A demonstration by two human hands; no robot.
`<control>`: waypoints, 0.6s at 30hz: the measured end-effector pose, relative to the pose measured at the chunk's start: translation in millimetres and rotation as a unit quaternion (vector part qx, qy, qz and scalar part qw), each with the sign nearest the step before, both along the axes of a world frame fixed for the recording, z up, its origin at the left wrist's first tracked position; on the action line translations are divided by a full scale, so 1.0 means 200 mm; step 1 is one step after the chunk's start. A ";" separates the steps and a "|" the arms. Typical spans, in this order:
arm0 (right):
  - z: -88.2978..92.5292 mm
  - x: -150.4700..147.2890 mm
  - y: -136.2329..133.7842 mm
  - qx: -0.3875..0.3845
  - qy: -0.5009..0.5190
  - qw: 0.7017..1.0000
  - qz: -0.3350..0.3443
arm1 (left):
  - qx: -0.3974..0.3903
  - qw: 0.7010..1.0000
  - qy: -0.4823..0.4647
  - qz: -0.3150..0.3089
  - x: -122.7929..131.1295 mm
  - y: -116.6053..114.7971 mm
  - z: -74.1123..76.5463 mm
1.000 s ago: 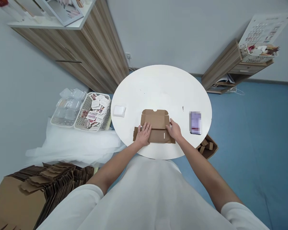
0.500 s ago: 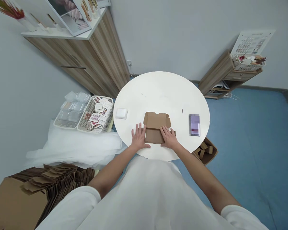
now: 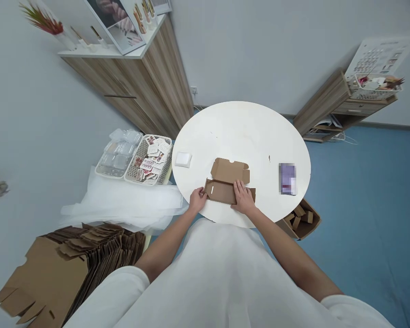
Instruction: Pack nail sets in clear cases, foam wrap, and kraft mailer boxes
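Note:
A brown cardboard box [image 3: 221,192], unfolded with its lid panel spread away from me, lies on the white round table [image 3: 249,130]. At its left end, my left hand [image 3: 198,199] has its fingers closed on the side flap, which stands up there. My right hand [image 3: 243,197] rests flat on the right part of the box, fingers stretched out. To the left on the tabletop sits a small white packet [image 3: 183,159]. A purple item [image 3: 287,178], blurred out, lies at the right side.
Left of the table stand a basket of printed cards [image 3: 152,161] and a tray of clear plastic packs [image 3: 118,155]. White sheets [image 3: 129,200] and stacked flat cardboard boxes [image 3: 64,269] lie nearer me. An open carton of small boxes [image 3: 309,228] sits on the floor at right.
My left hand has gone from lying flat with spread fingers to gripping the box's left flap, which now stands up. My right hand stays on the box. The view has shifted slightly.

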State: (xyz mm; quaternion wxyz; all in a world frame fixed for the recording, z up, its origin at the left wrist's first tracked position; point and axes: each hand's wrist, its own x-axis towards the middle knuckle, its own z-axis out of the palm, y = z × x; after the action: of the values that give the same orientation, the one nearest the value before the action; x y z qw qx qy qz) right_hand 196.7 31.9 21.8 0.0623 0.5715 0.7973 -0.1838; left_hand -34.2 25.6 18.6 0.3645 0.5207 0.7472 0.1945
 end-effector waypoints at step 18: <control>0.02 -0.05 -0.04 -0.021 0.000 0.999 0.040 | -0.062 0.989 0.055 -0.126 0.07 0.07 0.07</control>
State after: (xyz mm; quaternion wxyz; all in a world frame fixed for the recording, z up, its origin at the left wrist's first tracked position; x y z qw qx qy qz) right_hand 187.6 23.8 26.6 0.0812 0.5380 0.8153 -0.1981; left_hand -19.7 38.6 33.5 0.3761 0.5970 0.7050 0.0719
